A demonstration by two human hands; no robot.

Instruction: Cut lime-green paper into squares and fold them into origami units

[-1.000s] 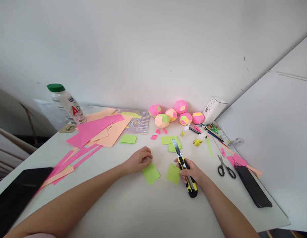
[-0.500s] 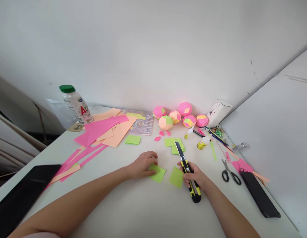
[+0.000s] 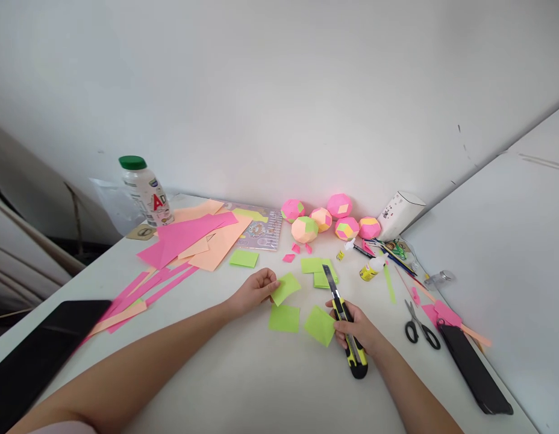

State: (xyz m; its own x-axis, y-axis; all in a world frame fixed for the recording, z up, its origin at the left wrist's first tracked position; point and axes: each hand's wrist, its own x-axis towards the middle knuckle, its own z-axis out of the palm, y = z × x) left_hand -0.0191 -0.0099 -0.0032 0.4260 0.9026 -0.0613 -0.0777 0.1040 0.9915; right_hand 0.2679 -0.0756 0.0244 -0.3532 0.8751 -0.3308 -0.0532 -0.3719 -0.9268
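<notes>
My left hand (image 3: 256,290) pinches a green paper square (image 3: 286,289) by its left edge, raised over the table. Just below it another green paper piece (image 3: 284,319) lies flat. In my right hand (image 3: 357,328) is a yellow-and-black box cutter (image 3: 350,337), its blade out and pointing away from me. A further green piece (image 3: 320,326) touches the fingers of that same hand, at their left side. Beyond the blade lie several green pieces (image 3: 312,265), partly overlapping, and small pink paper bits (image 3: 288,258).
Paper balls (image 3: 305,229) line the wall beside a white container (image 3: 401,215). Glue (image 3: 372,268), scissors (image 3: 421,328) and a black case (image 3: 476,371) are on the right. Pink and orange sheets (image 3: 184,241), a bottle (image 3: 146,193) and a black tablet-like slab (image 3: 49,355) are on the left.
My left hand has lifted one green paper square up and away from the table, uncovering another piece below. My right hand still holds the box cutter, nearly in place.
</notes>
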